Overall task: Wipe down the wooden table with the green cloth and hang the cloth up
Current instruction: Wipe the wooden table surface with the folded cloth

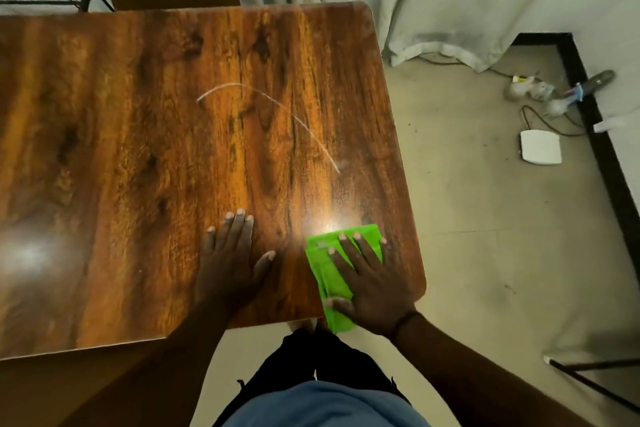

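Right hand (370, 279) flat on the green cloth (329, 274), fingers straight and spread, pressing it onto the wooden table (173, 149) near the near right corner. Cloth folded, lying mostly under the palm and fingers; far edge showing just past the fingertips, left edge sticking out beside the thumb, near end hanging over the near edge of the table. Thin dark band round the right wrist.

Left hand (230, 260) just left of the cloth, apart from it, palm down on bare wood, fingers straight and close together, thumb out toward the cloth, holding nothing.

Pale curved streak (277, 107) across the tabletop, well beyond both hands, arching from the middle toward the right edge. Bright glare on the wood just beyond the cloth.

Pale curtain (433, 3) at the far right, reaching the floor (467, 218). Further right on the floor, a white flat box (540, 147) with a dark cable (533, 118), and small blurred items beyond it, too unclear to name.
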